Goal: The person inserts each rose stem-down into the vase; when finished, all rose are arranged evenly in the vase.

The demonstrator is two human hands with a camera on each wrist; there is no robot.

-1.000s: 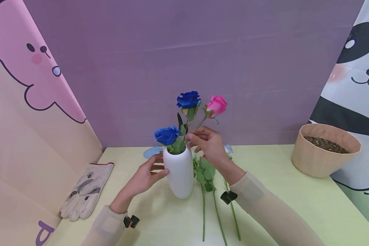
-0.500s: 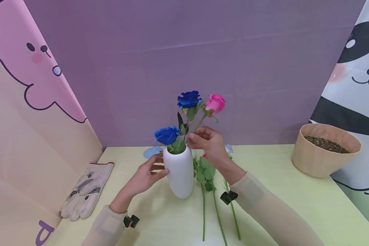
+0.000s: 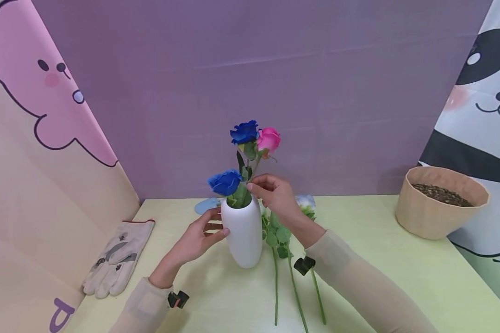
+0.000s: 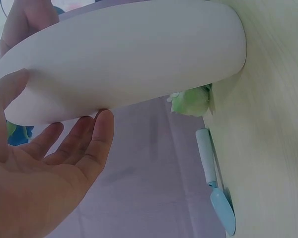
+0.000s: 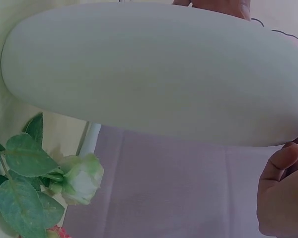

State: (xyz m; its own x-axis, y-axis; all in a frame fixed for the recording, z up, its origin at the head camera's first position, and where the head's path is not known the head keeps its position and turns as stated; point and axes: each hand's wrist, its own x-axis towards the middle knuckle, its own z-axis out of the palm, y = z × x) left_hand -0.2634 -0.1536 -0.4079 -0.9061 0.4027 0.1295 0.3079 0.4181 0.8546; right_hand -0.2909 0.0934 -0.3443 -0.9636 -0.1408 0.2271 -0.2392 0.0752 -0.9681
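Note:
A white vase [image 3: 242, 238] stands upright on the table in the head view. My left hand [image 3: 197, 236] holds its left side, thumb in front and fingers behind, as the left wrist view also shows along the vase [image 4: 134, 54]. One blue rose [image 3: 225, 182] leans low at the mouth; another blue rose [image 3: 244, 132] rises taller. Beside the taller one is a pink rose [image 3: 268, 140], its stem pinched by my right hand [image 3: 277, 199] just above the rim. The stem's lower end is hidden.
Right of the vase lie several stemmed flowers, including a whitish-blue one [image 3: 306, 202] and a pale green-white rose [image 5: 82, 179]. A light blue trowel [image 4: 221, 208] lies behind the vase. Gloves [image 3: 118, 259] lie at left; a soil-filled pot [image 3: 416, 212] stands at right.
My right hand has moved slightly left, bringing the pink rose left against the taller blue rose, which has also shifted left. My left hand and the vase stay put.

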